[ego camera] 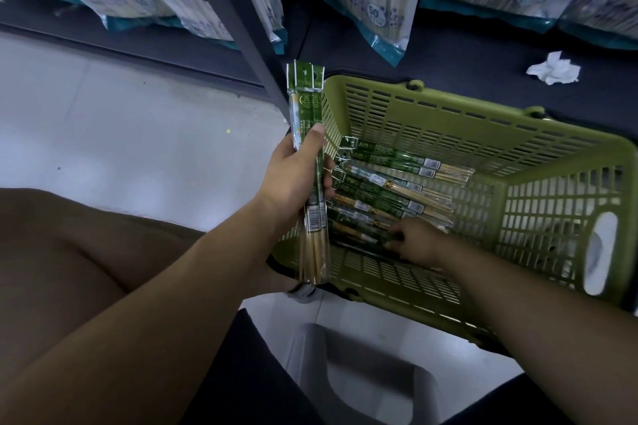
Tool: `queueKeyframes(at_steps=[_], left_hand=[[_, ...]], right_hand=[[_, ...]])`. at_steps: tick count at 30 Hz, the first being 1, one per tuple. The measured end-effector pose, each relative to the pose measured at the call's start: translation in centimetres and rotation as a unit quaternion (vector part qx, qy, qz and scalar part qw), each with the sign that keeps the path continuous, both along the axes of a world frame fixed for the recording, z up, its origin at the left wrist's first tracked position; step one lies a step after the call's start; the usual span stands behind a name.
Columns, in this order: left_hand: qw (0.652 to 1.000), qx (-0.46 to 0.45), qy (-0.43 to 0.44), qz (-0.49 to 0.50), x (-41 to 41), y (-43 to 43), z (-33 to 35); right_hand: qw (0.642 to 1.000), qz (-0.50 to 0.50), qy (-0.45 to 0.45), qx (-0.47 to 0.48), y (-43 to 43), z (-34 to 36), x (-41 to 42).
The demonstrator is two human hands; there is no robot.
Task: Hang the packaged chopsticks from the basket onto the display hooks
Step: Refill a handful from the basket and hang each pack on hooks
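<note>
My left hand grips a small bundle of green chopstick packs upright, with the hang holes at the top, just left of the green basket. Several more chopstick packs lie flat on the basket floor. My right hand reaches into the basket, and its fingertips pinch the end of one pack at the near side of the pile. No display hook is clearly in view.
Large packets marked 50 hang above on a dark shelf unit. A crumpled white paper lies on the dark base behind the basket. A grey stool stands below me. My knee is at the left.
</note>
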State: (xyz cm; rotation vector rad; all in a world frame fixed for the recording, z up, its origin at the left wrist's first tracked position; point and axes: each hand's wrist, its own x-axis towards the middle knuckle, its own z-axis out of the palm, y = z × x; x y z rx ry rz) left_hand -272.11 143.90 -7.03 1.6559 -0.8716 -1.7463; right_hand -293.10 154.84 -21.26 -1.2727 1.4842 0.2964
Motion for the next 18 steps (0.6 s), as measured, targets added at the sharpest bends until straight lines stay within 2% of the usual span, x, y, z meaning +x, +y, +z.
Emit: queueKeyframes(at_steps=[4,6,8,11,13,15,18], left_hand=[[0.999,-0.024,-0.020,-0.027,0.0,0.2,0.4],[0.998,-0.037,-0.037,-0.028,-0.1,0.4,0.4],[0.998,-0.044,-0.047,-0.028,-0.3,0.6,0.4],[0.997,-0.062,-0.038,-0.030,-0.7,1.1,0.4],[0.995,-0.087,-0.026,-0.028,-0.9,1.3,0.6],[0.996,-0.089,-0.012,-0.018,-1.0,1.2,0.8],[0.999,-0.032,0.027,0.016,-0.7,0.8,1.1]], right_hand=[[0.998,-0.049,-0.037,-0.028,-1.7,2.9,-1.2],[0.988,-0.132,-0.076,-0.034,-2.7,4.9,-1.6],[0.962,-0.237,-0.129,-0.041,-3.4,7.0,-1.4],[0.893,-0.367,-0.259,-0.023,-4.3,10.0,0.5],[0.873,-0.375,-0.310,-0.028,-5.0,11.7,2.2],[0.893,-0.324,-0.303,-0.075,-5.5,12.9,3.6],[0.922,-0.251,-0.256,-0.145,-5.8,13.8,5.0]])
